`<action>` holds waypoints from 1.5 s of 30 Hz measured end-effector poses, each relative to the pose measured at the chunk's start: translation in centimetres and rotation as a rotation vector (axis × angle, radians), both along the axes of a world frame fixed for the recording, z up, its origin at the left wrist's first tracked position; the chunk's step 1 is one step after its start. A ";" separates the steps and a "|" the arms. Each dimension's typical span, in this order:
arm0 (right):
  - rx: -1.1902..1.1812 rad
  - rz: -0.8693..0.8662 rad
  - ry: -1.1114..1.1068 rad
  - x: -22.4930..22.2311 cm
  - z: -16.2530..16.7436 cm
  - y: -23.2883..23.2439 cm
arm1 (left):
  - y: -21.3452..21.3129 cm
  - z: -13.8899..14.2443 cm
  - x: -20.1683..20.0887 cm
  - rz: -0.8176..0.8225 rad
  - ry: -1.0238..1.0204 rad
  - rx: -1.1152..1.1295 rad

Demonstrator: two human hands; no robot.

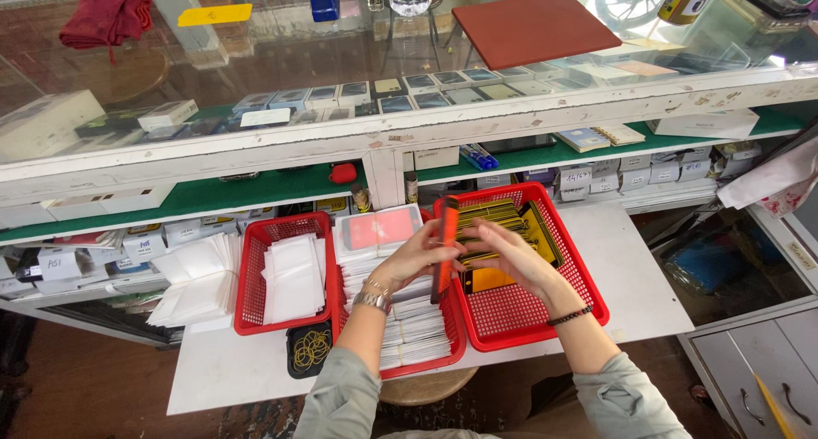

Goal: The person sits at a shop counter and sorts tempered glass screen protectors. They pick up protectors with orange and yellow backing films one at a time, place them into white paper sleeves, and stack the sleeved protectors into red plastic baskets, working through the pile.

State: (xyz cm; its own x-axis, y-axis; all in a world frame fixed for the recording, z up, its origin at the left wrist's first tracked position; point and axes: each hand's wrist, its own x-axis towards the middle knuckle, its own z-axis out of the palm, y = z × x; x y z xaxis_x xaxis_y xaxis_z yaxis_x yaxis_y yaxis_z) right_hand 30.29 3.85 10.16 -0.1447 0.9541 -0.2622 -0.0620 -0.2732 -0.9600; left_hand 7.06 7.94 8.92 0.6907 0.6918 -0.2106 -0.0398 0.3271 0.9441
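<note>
The left hand [415,258] and the right hand [503,253] meet at the centre of the scene, both closed around a narrow orange flat piece [446,247] held upright on edge between them. The left fingers grip its left face; the right fingers wrap over it from the right side. The piece stands just above the rim where two baskets adjoin.

Directly below and to the right of the hands sits a red plastic basket [545,315] holding a stack of dark, yellow-edged flat packs [498,222] at its far end. Under the left wrist, a middle red basket [430,358] is filled with white sleeved packets [413,324]. Further left, a third red basket [249,294] contains white envelopes [292,277], with a loose pile of white envelopes [198,281] beside it. A small black tray of rubber bands [310,349] lies near the left forearm. All rest on a white pull-out shelf [635,273] below a glass display counter [281,55].
</note>
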 end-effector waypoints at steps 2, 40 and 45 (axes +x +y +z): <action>-0.082 0.078 0.070 -0.1 -0.4 -1.0 | 0.5 0.0 1.3 -0.124 0.125 0.073; 0.053 -0.502 -0.153 -2.6 -5.1 2.2 | 3.7 -3.1 -9.5 0.266 1.246 0.682; 0.567 0.193 -0.807 -7.8 -3.4 4.9 | 1.6 -2.7 -9.2 0.346 1.052 0.847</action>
